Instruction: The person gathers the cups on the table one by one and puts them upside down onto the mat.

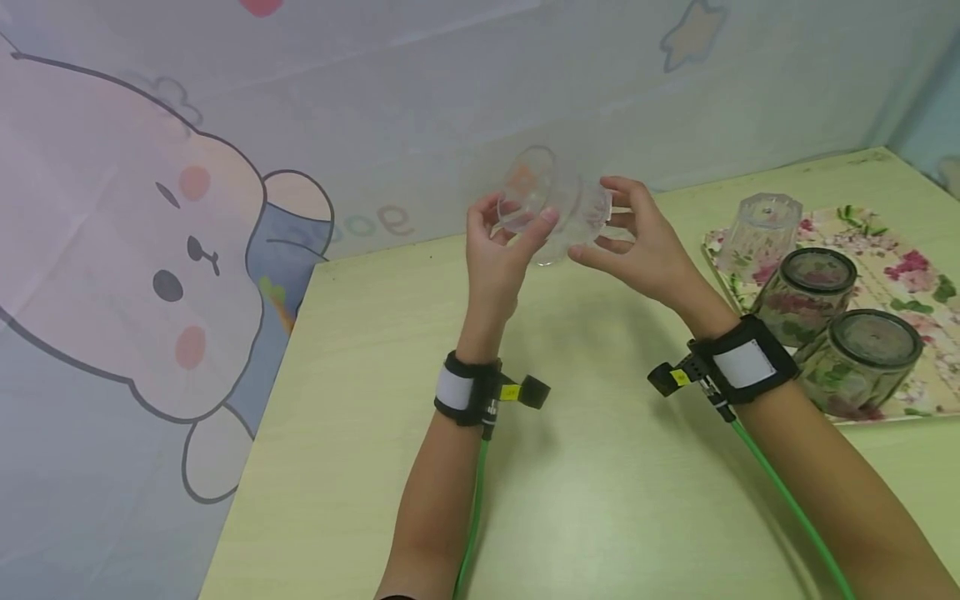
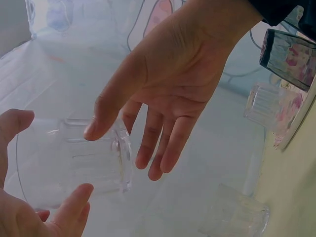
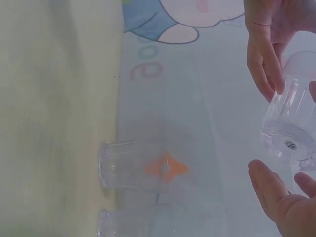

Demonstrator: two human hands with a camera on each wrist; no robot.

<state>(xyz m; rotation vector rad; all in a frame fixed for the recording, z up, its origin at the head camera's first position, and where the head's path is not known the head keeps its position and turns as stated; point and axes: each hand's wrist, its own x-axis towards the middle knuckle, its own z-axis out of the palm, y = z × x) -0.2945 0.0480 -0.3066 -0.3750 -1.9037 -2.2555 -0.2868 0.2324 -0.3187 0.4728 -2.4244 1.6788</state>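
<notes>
Here, nearest us, our forearms cross bare surface (image 1: 600, 500), each wrist strapped with a camera on a green cable. Above it, both hands hold a clear cup (image 1: 558, 208) on its side in mid-air, well off the surface. Our left hand (image 1: 498, 250) grips the cup near its mouth, thumb and fingers (image 2: 74, 210) curled round the rim. Our right hand (image 1: 637, 242) is at the base end, thumb on the wall and fingers (image 2: 158, 148) loosely spread; the left wrist view shows those fingers nearly straight, so we judge the left hand carries most of the weight.

To handle it well, we should keep the left grip firm on the ribbed wall, since clear plastic or glass looks slippery, and let the right hand steady the base.

To the right, a floral tray (image 1: 900, 250) carries three upturned cups (image 1: 813, 292), near our right wrist; swinging that elbow outward could knock them. Farther off, two more clear cups (image 3: 133, 170) stand against the cartoon backdrop (image 1: 150, 250), just behind the held cup. The open room lies centre and left, though the surface's left edge is near.
</notes>
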